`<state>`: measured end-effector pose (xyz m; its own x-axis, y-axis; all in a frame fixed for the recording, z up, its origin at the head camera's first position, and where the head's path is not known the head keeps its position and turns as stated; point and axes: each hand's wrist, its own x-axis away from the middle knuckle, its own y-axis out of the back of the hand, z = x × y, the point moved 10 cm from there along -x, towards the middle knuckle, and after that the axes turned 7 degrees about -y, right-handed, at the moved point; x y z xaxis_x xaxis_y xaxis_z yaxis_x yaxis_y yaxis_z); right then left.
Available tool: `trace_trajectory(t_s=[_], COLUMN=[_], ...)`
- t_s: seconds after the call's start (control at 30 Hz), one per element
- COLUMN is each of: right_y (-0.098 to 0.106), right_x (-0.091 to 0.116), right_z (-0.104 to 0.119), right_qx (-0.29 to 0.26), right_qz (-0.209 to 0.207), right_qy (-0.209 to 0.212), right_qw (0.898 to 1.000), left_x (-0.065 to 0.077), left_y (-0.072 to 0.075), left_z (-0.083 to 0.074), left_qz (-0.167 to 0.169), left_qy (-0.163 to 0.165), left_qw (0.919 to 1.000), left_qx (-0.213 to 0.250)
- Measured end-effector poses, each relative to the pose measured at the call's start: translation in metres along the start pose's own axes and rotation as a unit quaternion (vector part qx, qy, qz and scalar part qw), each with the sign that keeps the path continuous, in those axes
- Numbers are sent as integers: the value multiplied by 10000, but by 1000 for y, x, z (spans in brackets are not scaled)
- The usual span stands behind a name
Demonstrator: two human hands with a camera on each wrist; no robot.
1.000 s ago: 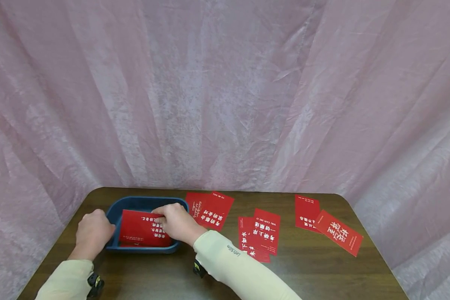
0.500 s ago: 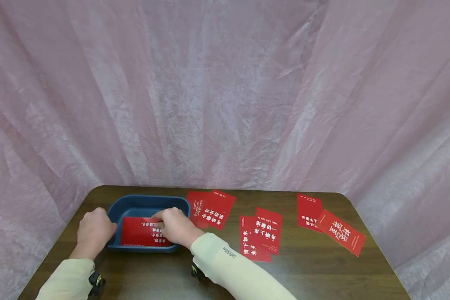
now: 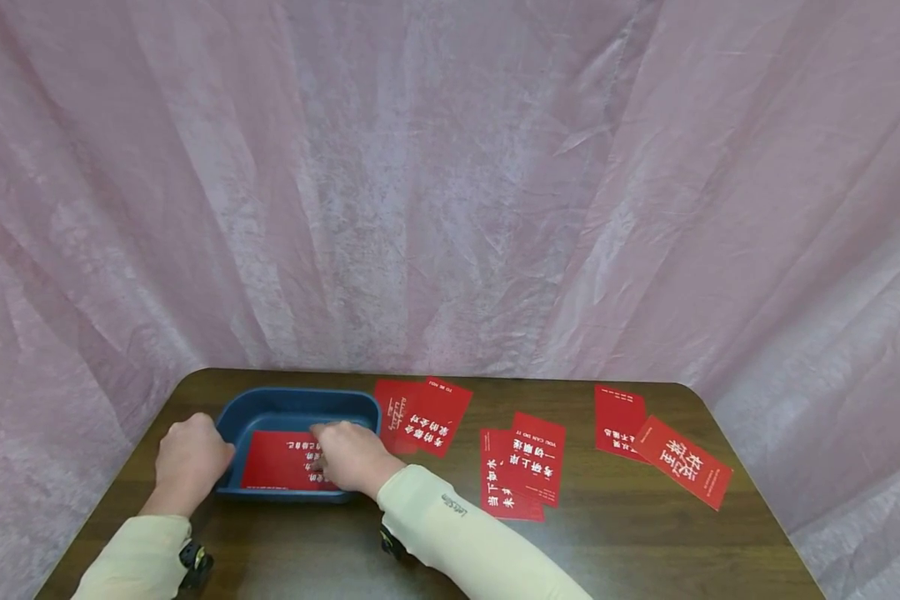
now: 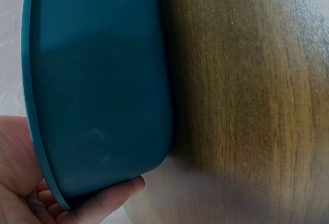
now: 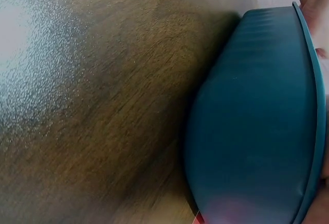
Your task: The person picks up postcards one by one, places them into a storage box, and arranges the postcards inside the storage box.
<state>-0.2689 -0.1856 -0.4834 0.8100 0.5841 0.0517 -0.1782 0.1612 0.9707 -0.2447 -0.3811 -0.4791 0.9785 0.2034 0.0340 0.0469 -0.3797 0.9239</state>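
Observation:
A blue plastic tray [image 3: 300, 398] stands at the left of the table. My left hand [image 3: 191, 457] grips its left end; in the left wrist view, that hand's fingers [image 4: 110, 198] curl around the tray's corner beneath the rim. A red card with white Chinese lettering [image 3: 276, 460] lies inside the tray toward its near side. Over the card's right end is my right hand [image 3: 354, 457], index finger and thumb spread apart, with lettering showing between them. The right hand hides the card's right edge. The right wrist view shows mostly the tray's outer wall [image 5: 247, 126].
Two overlapping red cards [image 3: 435, 417] lie just right of the tray. Another overlapping pair [image 3: 536, 458] is mid-table, and a third pair [image 3: 686, 462] is at the right. A pink curtain [image 3: 450, 192] hangs behind the wooden table [image 3: 607, 533].
The red card has gone from raised in the right hand's pinch to lying low in the tray. The right hand's finger and thumb have spread apart. The left hand keeps its grip.

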Motion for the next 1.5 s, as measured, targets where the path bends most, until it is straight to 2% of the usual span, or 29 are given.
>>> trace_trajectory(t_s=[0.2,0.33,0.5,0.7,0.83,0.93,1.03,1.1,1.23,1.3,1.4,1.5], right_y=[-1,1,5,21,42,63,84,94,108,110,104,91], right_x=[1,2,4,10,15,18,21,22,26,28,29,29], right_z=[-3,-3,0,4,-6,-27,-61,-91,-151,-175,-197,-204], right_qx=[-162,-193,-535,-954,-1228,-1308,-1415,-1641,-2051,-2113,-1911,-1494], right_qz=[58,-57,-159,-401,-593,-962,-1401,-1586,-1911,-1929,-1763,-1415], right_qy=[-12,124,294,752,867,805,473,23,-933,-1229,-1371,-1158], right_qw=[9999,9997,9980,9918,9869,9834,9788,9736,9554,9503,9558,9717], left_x=[-2,-3,-2,-1,-1,-2,-2,-3,-4,-5,-5,-4], left_y=[1,1,2,4,3,2,1,0,-3,-4,-4,-4], left_z=[-1,-1,2,3,2,0,-1,-2,-5,-6,-6,-6], left_qz=[-39,-91,-121,-156,-111,-62,-82,-91,-72,-64,-95,-109], left_qy=[-45,-82,-105,-126,-119,-126,-152,-178,-243,-256,-251,-255], left_qw=[10000,9999,9999,9998,9999,9999,9999,9998,9997,9997,9996,9996], left_qx=[-22,-43,-43,-88,-58,-16,-4,3,20,16,-10,-50])
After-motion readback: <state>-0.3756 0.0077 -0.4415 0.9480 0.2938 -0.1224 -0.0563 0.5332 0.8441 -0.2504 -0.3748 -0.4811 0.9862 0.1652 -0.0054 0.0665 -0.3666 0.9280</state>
